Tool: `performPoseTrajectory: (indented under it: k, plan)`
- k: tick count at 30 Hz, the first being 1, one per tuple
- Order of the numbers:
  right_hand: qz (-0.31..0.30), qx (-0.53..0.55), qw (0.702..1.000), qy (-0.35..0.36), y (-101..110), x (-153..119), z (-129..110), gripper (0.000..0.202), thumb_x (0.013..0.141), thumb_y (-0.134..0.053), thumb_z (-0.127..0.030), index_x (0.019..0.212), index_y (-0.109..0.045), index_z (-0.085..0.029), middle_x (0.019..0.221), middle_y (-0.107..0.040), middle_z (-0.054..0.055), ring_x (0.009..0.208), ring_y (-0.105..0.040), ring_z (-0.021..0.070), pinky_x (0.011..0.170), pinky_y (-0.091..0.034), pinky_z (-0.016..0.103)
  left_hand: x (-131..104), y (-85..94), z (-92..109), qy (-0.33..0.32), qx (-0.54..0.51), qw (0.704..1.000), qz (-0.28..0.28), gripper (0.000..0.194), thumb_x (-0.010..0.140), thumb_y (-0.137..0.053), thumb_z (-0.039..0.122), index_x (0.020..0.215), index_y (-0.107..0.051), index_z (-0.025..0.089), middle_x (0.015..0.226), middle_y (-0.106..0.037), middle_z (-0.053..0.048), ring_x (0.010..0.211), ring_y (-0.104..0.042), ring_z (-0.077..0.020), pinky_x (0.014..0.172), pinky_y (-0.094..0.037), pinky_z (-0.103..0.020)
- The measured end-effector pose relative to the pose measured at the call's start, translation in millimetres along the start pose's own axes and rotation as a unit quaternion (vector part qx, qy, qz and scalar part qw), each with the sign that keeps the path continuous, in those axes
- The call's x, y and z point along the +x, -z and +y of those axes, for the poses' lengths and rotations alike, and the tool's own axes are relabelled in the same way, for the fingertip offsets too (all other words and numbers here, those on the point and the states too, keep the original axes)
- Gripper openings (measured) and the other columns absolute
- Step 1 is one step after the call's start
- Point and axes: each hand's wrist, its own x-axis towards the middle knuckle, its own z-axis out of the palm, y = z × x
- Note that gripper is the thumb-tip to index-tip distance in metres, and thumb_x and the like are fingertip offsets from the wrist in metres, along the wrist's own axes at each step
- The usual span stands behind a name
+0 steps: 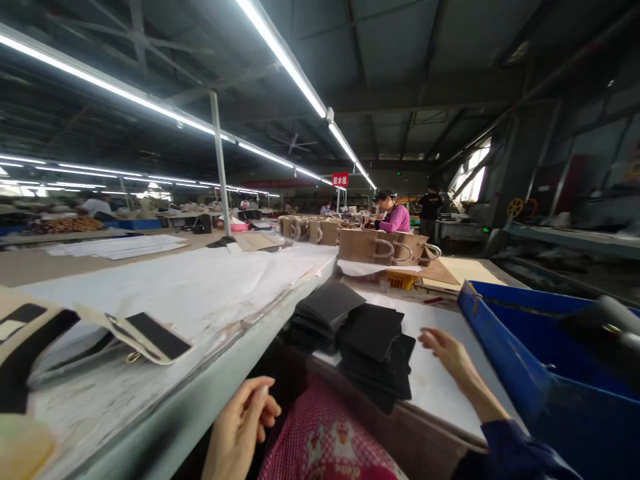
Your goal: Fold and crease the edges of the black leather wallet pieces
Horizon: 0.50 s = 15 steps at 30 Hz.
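Observation:
My left hand is beside the edge of the white-covered table, above my lap. Its fingers are curled in with the thumb against them, and nothing shows in the grip. My right hand hovers over a white sheet, fingers stretched toward the left and holding nothing. Between the two hands are stacks of flat black pieces: a black stack nearest my right hand and another black stack behind it on the left. The pieces in the nearer stack lie unevenly.
Cream and black bag parts lie on the left table. A blue bin stands at the right. Brown bag bodies with handles line the bench ahead, near a co-worker in a pink top. A metal post rises from the table.

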Motion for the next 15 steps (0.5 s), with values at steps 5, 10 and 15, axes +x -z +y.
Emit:
performPoseTrajectory:
  k: [5, 10, 15]
  plan:
    - [-0.14, -0.087, 0.983, 0.085, -114.2, -19.0, -16.2, 0.046, 0.086, -0.064, -0.051, 0.118, -0.069, -0.019, 0.126, -0.066, 0.013, 0.118, -0.06, 0.0324, 0.095, -0.05, 0.052, -9.4, -32.6, -18.0, 0.014, -0.001, 0.994, -0.111, 0.052, 0.088, -0.051, 0.061, 0.101, -0.06, 0.011, 0.068, -0.065, -0.005, 0.057, -0.055, -0.0121, 0.045, -0.034, -0.02]
    - [-0.153, -0.157, 0.97, 0.101, -129.6, -7.9, 0.5, 0.052, 0.074, -0.046, -0.049, 0.103, -0.078, -0.02, 0.117, -0.071, 0.014, 0.109, -0.065, 0.0409, 0.085, -0.055, 0.055, -6.3, -44.9, -28.0, 0.053, -0.03, 0.991, -0.12, 0.047, 0.084, -0.055, 0.053, 0.099, -0.057, 0.009, 0.072, -0.065, -0.007, 0.056, -0.053, -0.0102, 0.045, -0.033, -0.019]
    - [-0.156, -0.201, 0.959, 0.125, -106.0, -7.0, -9.2, 0.049, 0.08, -0.036, -0.046, 0.092, -0.08, -0.025, 0.083, -0.076, 0.009, 0.07, -0.074, 0.0307, 0.055, -0.059, 0.038, -12.0, -61.6, -40.5, 0.1, -0.1, 0.979, -0.145, 0.091, 0.068, -0.062, 0.076, 0.119, -0.052, 0.001, 0.107, -0.068, -0.025, 0.081, -0.066, -0.0211, 0.053, -0.046, -0.024]
